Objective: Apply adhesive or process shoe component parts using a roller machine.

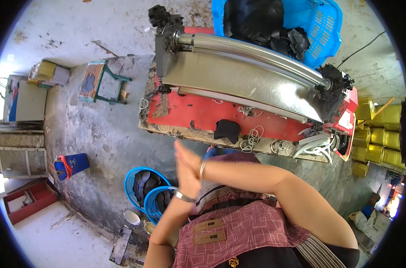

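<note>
My left hand (188, 181) and my right hand (189, 160) meet in front of my body, palm against palm as far as I can see. Their fingers are stretched out, and I see nothing held between them. A metal bracelet circles each wrist. Ahead of them stands a machine with a long shiny metal roller (256, 56) and a metal plate (238, 82) over a red base (194, 111). On its near edge lies a black flat piece (227, 130), the closest loose item to my hands on that edge. White cords (253, 139) lie looped beside it.
Behind the roller, a blue basket (326, 33) holds black pieces. Two blue baskets (130, 190) with dark pieces stand on the floor at left, near a white bowl (132, 217). Farther left are a blue bin (77, 164) and a stool (92, 82). Yellow tins (376, 136) are stacked at right.
</note>
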`<act>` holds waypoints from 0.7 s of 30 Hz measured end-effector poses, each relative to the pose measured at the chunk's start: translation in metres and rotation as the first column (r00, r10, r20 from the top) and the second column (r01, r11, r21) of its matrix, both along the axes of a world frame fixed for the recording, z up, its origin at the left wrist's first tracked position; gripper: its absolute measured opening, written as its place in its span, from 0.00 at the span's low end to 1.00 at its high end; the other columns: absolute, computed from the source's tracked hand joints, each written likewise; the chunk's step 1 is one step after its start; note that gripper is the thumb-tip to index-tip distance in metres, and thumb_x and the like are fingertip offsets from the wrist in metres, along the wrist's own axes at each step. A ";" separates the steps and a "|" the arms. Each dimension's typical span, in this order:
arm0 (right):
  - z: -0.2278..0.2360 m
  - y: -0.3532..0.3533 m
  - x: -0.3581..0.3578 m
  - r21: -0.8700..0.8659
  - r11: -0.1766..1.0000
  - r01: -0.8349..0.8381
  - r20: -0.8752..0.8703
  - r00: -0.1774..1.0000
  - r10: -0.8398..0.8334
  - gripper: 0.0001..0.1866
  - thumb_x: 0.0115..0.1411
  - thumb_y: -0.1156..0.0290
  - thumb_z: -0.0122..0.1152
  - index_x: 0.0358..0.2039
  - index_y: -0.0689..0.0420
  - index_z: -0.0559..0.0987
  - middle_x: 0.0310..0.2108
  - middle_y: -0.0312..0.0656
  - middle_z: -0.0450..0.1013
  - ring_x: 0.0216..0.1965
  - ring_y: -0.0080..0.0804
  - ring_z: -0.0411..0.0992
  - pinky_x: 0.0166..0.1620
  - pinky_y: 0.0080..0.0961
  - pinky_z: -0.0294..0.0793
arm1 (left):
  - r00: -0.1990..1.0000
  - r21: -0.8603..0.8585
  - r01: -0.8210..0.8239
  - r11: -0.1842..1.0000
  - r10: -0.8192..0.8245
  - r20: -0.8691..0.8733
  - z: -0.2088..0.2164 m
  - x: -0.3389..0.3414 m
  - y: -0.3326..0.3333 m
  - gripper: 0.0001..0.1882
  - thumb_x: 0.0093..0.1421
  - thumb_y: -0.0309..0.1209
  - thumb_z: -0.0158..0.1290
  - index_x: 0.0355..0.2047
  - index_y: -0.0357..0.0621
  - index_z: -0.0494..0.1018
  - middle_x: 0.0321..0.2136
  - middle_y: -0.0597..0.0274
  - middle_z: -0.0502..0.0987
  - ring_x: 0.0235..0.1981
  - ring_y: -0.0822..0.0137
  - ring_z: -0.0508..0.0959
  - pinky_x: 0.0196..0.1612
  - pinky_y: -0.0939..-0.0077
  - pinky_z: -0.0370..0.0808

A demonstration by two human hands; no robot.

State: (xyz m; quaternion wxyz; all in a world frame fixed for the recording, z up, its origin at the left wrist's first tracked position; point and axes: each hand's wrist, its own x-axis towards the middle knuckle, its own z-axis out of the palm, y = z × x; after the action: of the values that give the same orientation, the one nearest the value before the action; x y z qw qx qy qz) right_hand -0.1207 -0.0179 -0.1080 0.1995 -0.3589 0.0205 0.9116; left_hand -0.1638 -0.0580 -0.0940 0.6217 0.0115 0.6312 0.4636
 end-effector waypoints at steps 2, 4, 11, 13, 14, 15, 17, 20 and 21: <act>0.005 0.013 0.006 0.105 0.985 0.140 0.210 0.965 -0.159 0.36 0.59 0.46 0.34 0.61 0.55 0.42 0.63 0.42 0.34 0.64 0.34 0.31 0.61 0.30 0.32 | 0.990 0.059 0.041 0.997 -0.048 0.130 -0.002 0.006 -0.001 0.29 0.61 0.50 0.34 0.55 0.44 0.54 0.49 0.60 0.64 0.50 0.65 0.65 0.53 0.69 0.61; -0.010 0.002 -0.003 0.357 0.857 0.373 0.048 0.908 -0.415 0.34 0.60 0.50 0.35 0.61 0.54 0.43 0.63 0.42 0.34 0.64 0.34 0.33 0.61 0.29 0.34 | 0.954 0.064 0.047 0.997 -0.064 0.293 -0.013 -0.010 0.028 0.29 0.61 0.51 0.33 0.57 0.48 0.51 0.53 0.62 0.59 0.52 0.62 0.62 0.54 0.69 0.59; -0.029 0.020 -0.003 0.831 0.553 0.067 0.196 0.895 -0.402 0.31 0.61 0.55 0.37 0.59 0.59 0.49 0.61 0.44 0.44 0.62 0.32 0.41 0.60 0.23 0.42 | 0.906 0.025 -0.050 0.998 0.035 0.422 -0.008 0.004 0.015 0.23 0.62 0.46 0.32 0.52 0.49 0.57 0.49 0.58 0.62 0.50 0.56 0.63 0.53 0.61 0.61; -0.051 0.025 0.002 0.800 0.538 -0.265 0.504 0.783 -0.363 0.30 0.61 0.55 0.36 0.58 0.61 0.50 0.60 0.45 0.47 0.62 0.33 0.43 0.60 0.25 0.43 | 0.908 0.079 0.010 0.997 -0.042 0.416 0.009 0.009 0.009 0.26 0.62 0.47 0.32 0.56 0.48 0.53 0.55 0.56 0.56 0.55 0.55 0.56 0.55 0.59 0.57; -0.058 0.023 0.002 0.759 0.593 -0.267 0.531 0.782 -0.327 0.30 0.61 0.53 0.34 0.58 0.60 0.51 0.60 0.44 0.47 0.61 0.32 0.43 0.60 0.25 0.44 | 0.908 0.079 0.017 0.997 -0.048 0.417 0.006 0.009 0.014 0.26 0.62 0.47 0.32 0.56 0.48 0.53 0.55 0.56 0.56 0.55 0.55 0.56 0.55 0.59 0.57; -0.055 0.013 -0.003 0.756 0.597 -0.269 0.532 0.784 -0.320 0.30 0.61 0.53 0.34 0.58 0.60 0.51 0.60 0.44 0.47 0.61 0.32 0.43 0.60 0.25 0.44 | 0.969 0.118 0.123 0.985 -0.145 0.198 0.002 0.006 0.017 0.29 0.62 0.48 0.32 0.58 0.47 0.48 0.57 0.55 0.52 0.57 0.55 0.54 0.57 0.59 0.52; -0.038 -0.005 -0.016 0.217 0.918 0.332 -0.112 0.943 -0.315 0.32 0.61 0.49 0.33 0.58 0.58 0.53 0.60 0.44 0.48 0.62 0.30 0.42 0.60 0.22 0.42 | 0.973 0.136 0.230 0.964 -0.228 -0.035 -0.022 -0.012 0.025 0.31 0.61 0.49 0.32 0.60 0.46 0.43 0.59 0.54 0.49 0.59 0.55 0.51 0.59 0.59 0.48; 0.031 -0.024 -0.002 0.044 0.990 0.133 -0.117 0.985 -0.127 0.37 0.59 0.41 0.27 0.61 0.52 0.43 0.63 0.40 0.36 0.63 0.36 0.36 0.61 0.41 0.30 | 0.732 0.234 0.450 0.862 -0.205 -0.650 -0.077 -0.082 0.027 0.33 0.61 0.48 0.33 0.60 0.42 0.40 0.61 0.54 0.42 0.61 0.56 0.45 0.60 0.60 0.41; 0.026 -0.026 0.015 0.046 0.991 0.128 -0.114 0.986 -0.122 0.37 0.59 0.41 0.27 0.61 0.52 0.43 0.63 0.40 0.36 0.63 0.36 0.36 0.61 0.41 0.30 | 0.295 -0.100 0.563 0.820 -0.313 -0.903 -0.079 -0.104 0.031 0.33 0.62 0.47 0.30 0.60 0.40 0.39 0.61 0.51 0.41 0.61 0.55 0.42 0.61 0.62 0.38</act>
State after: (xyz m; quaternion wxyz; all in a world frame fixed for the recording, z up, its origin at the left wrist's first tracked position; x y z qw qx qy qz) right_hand -0.1053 -0.0444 -0.0822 0.2645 -0.3002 0.0300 0.9160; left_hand -0.2676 -0.0268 -0.1730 0.2887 0.5006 0.7712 0.2669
